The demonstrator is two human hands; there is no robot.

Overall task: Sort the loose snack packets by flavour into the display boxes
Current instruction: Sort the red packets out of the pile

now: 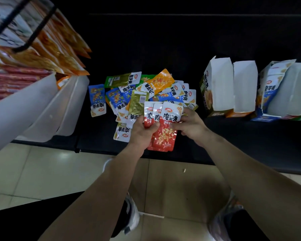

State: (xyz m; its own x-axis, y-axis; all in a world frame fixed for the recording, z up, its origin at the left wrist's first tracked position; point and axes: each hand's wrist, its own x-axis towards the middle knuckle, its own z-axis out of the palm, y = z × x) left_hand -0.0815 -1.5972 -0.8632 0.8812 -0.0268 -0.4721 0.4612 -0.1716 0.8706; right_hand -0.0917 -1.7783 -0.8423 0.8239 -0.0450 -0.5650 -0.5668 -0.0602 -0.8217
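Red packets (163,129) between both hands

One camera only, worn on my head, wide-angle, facing forward and steeply down at the dark shelf (233,136). It sits close: my left hand (142,127) and right hand (191,126), both gripping the red packets (163,136), fill the centre. Display boxes (233,87) lie at 3 o'clock, white bins (42,110) at 9, floor tiles (42,171) and my shoes (132,213) at 6.
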